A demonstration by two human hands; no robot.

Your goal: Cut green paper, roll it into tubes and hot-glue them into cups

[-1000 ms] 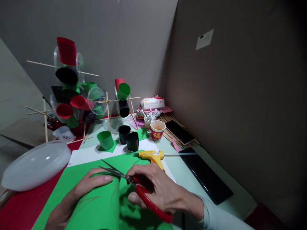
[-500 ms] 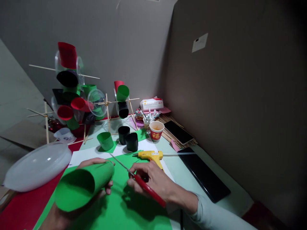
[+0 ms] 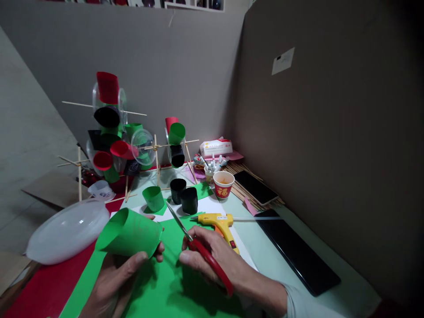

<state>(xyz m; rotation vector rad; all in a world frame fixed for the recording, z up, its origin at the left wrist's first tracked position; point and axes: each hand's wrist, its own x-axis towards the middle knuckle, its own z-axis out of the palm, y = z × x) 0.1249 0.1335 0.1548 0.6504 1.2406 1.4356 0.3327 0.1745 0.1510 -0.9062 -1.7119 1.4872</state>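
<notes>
A green paper tube (image 3: 139,234) rests in my left hand (image 3: 122,274), with fingers curled around its lower side and the thumb against it. From the tube's near end a strip of the same green paper trails down to the left. Red-handled scissors (image 3: 207,260) are gripped in my right hand (image 3: 215,254), blades pointing up and left, just right of the tube and apart from it. Beneath both hands lies a large green sheet (image 3: 175,278). A yellow glue gun (image 3: 215,219) lies right behind my right hand.
Short paper tubes, one green (image 3: 153,198) and two black (image 3: 189,201), stand beyond the sheet. Stick frames with coloured tubes (image 3: 107,117) rise at back left. A white balloon (image 3: 68,232) is at left. A red paper cup (image 3: 223,184), phone (image 3: 255,187) and black slab (image 3: 298,251) occupy the right.
My left hand has turned the green tube, so its side and a trailing strip now show. The scissors stay in my right hand, tilted differently. The whole view has shifted slightly.
</notes>
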